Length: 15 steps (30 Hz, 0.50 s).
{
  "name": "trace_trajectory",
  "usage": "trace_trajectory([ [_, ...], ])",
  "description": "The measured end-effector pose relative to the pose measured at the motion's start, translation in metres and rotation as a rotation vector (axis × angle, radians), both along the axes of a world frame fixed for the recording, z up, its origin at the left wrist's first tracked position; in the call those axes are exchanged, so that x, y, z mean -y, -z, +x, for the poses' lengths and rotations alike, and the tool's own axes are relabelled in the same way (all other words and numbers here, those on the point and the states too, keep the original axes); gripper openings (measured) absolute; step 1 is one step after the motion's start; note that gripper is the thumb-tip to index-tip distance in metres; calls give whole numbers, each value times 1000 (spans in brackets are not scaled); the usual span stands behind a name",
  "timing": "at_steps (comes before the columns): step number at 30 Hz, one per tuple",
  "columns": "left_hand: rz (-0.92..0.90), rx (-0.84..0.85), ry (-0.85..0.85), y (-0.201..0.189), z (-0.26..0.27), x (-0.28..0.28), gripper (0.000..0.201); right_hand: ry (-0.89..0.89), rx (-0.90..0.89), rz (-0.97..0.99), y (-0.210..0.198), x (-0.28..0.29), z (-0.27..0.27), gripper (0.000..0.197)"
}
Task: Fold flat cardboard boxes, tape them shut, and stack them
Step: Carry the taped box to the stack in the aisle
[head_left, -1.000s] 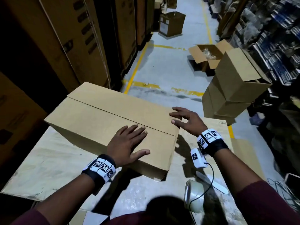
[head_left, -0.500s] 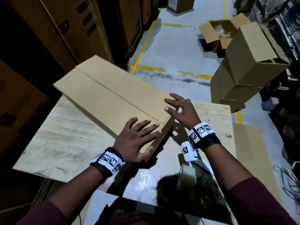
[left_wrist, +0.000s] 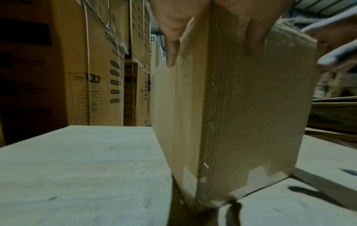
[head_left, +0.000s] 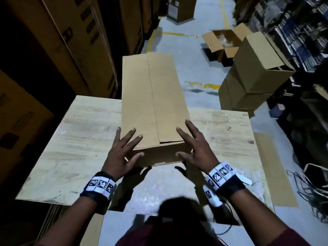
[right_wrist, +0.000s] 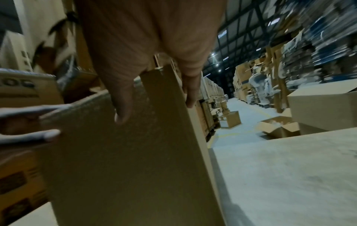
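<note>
A long brown cardboard box lies on the wooden table, pointing straight away from me and overhanging the far edge. Its two top flaps meet in a seam along its length. My left hand rests on the near left corner, fingers spread flat on top and thumb against the near end face. My right hand mirrors it on the near right corner. The left wrist view shows the stapled end of the box under straight fingers. In the right wrist view the thumb lies on the box.
A stack of folded boxes stands on the floor at the right, with an open box behind it. Tall cartons line the left side. Cables and a flat cardboard sheet lie right of the table.
The box has swung from lying slantwise across the table to pointing straight away from me. Both hands have moved to its near end, one on each corner.
</note>
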<state>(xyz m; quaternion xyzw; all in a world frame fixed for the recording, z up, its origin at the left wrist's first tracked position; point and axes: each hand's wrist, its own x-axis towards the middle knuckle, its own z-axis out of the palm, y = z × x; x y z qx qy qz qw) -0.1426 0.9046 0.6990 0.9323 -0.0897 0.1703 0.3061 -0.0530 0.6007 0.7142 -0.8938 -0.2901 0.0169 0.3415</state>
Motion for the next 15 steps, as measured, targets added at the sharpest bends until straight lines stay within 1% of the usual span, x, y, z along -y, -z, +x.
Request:
trace_trajectory([
  [1, -20, -20, -6, 2, 0, 0, 56, -15, -12, -24, 0, -4, 5, 95],
  [3, -78, -47, -34, 6, 2, 1, 60, 26, 1, -41, 2, -13, 8, 99],
  [5, -128, -51, -46, 7, 5, 3, 66, 87, 38, -30, 2, -21, 1, 96],
  [7, -167, 1, -22, 5, 7, 2, 65, 115, 86, -19, 0, -26, -9, 91],
  [11, -237, 53, 12, -19, 12, -3, 61, 150, 172, 6, -22, -31, -16, 81],
  [15, -237, 74, 65, -55, 29, -2, 57, 168, 207, 48, -59, -23, -8, 74],
])
